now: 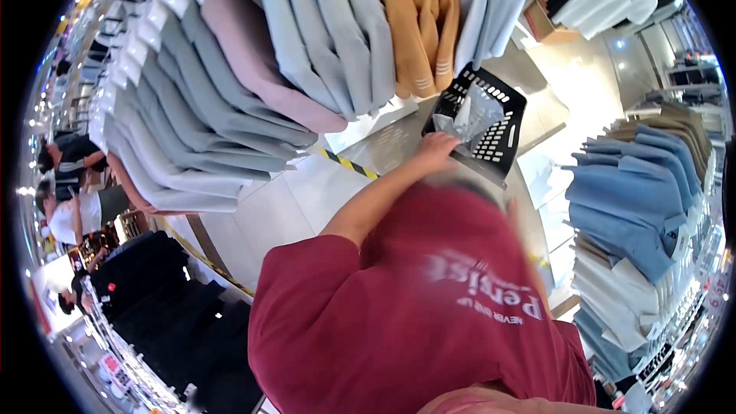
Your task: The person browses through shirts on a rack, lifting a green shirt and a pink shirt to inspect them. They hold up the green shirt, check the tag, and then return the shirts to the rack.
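Observation:
My left hand [438, 149] reaches to the near left edge of a black shopping basket [500, 142] with slotted sides. Its fingers are curled against a crumpled clear plastic bag [479, 113] that lies in the basket, and the fingertips are partly hidden. My right hand [512, 211] hangs close to the right side of my maroon T-shirt [414, 291]; it is smeared and mostly hidden, so its fingers do not show. The basket sits just ahead of my body, below the hanging shirts.
Light blue, grey, pink and orange shirts [414, 15] hang on a rack ahead and left. Blue and beige garments [629, 192] fill a rack at right. Dark clothes [169, 307] hang at lower left. Yellow-black tape [349, 163] marks the floor. People [73, 211] stand far left.

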The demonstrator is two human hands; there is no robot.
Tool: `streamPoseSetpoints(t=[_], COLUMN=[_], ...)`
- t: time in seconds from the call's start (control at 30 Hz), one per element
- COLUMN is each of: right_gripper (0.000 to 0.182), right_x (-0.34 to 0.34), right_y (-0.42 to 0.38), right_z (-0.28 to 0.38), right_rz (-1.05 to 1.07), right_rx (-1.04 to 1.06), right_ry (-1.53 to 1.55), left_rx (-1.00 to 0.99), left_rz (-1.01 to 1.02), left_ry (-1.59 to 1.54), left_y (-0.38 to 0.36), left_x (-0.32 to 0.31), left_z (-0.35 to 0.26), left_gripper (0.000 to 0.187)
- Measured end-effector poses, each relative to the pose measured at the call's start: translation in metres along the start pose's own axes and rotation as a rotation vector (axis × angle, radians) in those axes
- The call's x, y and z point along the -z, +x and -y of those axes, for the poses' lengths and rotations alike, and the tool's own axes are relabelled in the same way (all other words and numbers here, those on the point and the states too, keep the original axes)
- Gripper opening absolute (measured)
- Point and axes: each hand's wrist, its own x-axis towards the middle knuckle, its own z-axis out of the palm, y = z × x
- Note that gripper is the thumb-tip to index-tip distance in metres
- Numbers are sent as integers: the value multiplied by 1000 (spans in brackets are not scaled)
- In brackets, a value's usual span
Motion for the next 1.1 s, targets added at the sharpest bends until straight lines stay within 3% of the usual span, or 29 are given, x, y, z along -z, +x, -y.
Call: streamPoseSetpoints(t=[0.07, 0.13, 0.27, 0.37, 0.4, 0.47, 0.53, 0.57, 0.63, 0.67, 0.73, 0.77, 0.8, 0.87, 0.9, 0.93, 1.0, 1.03, 1.07, 1.1], right_gripper=[57, 55, 52, 49, 49, 47, 45, 44, 43, 42, 40, 40, 39, 37, 37, 36, 36, 36, 36, 35], right_x=[35, 56, 70, 83, 84, 92, 93, 101, 95, 97, 104, 101, 99, 97, 98, 95, 90, 90, 90, 91], right_y=[-20, -21, -18, -10, -6, 3, 0, 1, 2, 3, 1, -4, -5, -7, -8, -12, -15, -16, -16, -17], right_z=[-4, -1, 30, 47, 58, 70, 86, 88, 101, 105, 104, 107, 110, 112, 115, 113, 114, 114, 114, 114], right_rz=[310, 417, 430, 436, 440, 432, 445, 446, 454, 454, 453, 457, 465, 469, 479, 483, 490, 495, 495, 498], right_rx=[-49, -66, -126, -119, -118, -112, -107, -109, -99, -96, -104, -109, -109, -118, -118, -129, -127, -125, -125, -123], right_ry=[-175, -198, -76, -29, -7, 9, 18, 27, 24, 27, 33, 34, 36, 42, 44, 41, 51, 53, 53, 53], left_rx=[478, 658, 841, 898, 898, 659, 503, 508, 231, 229, 252, 375, 369, 449, 504, 506, 528, 462, 325, 316], left_rz=[-66, -215, -637, -809, -818, -1063, -1014, -1022, -1218, -1231, -1275, -1247, -1251, -1290, -1370, -1373, -1073, -1149, -1138, -1076], left_ry=[-310, -577, -413, -519, -510, -531, -222, -222, 311, 314, 322, 282, 280, -260, -240, -240, 26, -24, 144, 146], left_y=[-33, -73, -147, -159, -153, -117, -81, -68, -44, -38, -25, -22, -21, -20, -17, -18, -24, -16, -11, -6], left_x=[16, 36, 104, 139, 158, 194, 238, 255, 285, 295, 307, 311, 310, 302, 297, 291, 277, 275, 267, 263], left_z=[16, 37, 48, 30, 28, -1, -37, -46, -48, -46, -45, -39, -29, -9, -5, -4, -11, -23, -19, -24], left_gripper=[56, 44, 24, 20, 20, 18, 24, 24, 46, 46, 67, 76, 76, 81, 63, 63, 35, 17, 15, 13])
